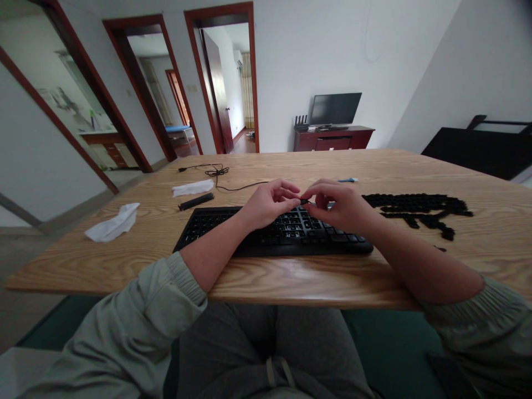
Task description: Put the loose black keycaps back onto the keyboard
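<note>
A black keyboard (216, 228) lies on the wooden table (291, 271) in front of me, with many of its keycaps off. My left hand (268, 202) and my right hand (338, 206) meet just above its middle. Both pinch a small black keycap (305, 201) between their fingertips. Rows of removed black keycaps (415, 204) lie on the table to the right of my right hand.
Two crumpled white tissues (113, 223) (192, 188) lie at the left, with a long black bar (195, 201) beside the keyboard. The keyboard's cable (216, 173) coils behind. A small blue-and-white tool (348, 180) lies past my right hand. Doorways and a television stand are beyond the table.
</note>
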A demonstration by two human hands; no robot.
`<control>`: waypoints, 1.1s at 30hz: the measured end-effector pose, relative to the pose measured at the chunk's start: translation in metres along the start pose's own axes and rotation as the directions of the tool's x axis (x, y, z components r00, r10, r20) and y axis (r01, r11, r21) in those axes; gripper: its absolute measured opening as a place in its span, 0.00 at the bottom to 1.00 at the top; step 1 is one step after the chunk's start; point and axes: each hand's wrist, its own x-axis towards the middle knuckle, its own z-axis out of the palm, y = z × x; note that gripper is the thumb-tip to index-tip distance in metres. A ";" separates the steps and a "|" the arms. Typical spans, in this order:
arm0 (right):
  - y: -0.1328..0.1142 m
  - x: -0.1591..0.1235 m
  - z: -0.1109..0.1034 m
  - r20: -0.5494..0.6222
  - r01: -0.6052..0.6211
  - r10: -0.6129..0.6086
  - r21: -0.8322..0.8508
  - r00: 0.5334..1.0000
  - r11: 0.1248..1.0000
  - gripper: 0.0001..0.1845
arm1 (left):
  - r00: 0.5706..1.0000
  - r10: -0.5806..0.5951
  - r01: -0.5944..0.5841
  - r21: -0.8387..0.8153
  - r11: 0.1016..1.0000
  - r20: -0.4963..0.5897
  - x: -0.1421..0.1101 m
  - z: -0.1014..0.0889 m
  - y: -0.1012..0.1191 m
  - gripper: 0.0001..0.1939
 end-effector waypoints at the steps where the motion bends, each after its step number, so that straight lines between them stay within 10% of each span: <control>1: 0.005 0.000 -0.002 -0.003 -0.019 0.019 0.000 1.000 1.000 0.09 | 1.000 -0.002 0.002 0.023 1.000 -0.006 0.000 -0.001 0.001 0.15; 6: 0.046 0.000 -0.018 0.095 -0.240 0.256 -0.158 0.962 0.958 0.09 | 0.993 0.004 0.016 0.167 0.986 -0.118 0.004 -0.018 0.003 0.13; 14: 0.063 0.001 -0.009 0.261 -0.262 0.332 -0.269 0.906 0.927 0.12 | 0.980 -0.007 0.079 0.353 0.932 -0.201 0.007 -0.058 -0.013 0.12; 33: 0.060 0.000 -0.006 0.226 -0.195 0.295 -0.380 0.928 0.904 0.11 | 0.990 0.035 0.031 0.450 0.892 -0.137 0.004 -0.055 -0.006 0.10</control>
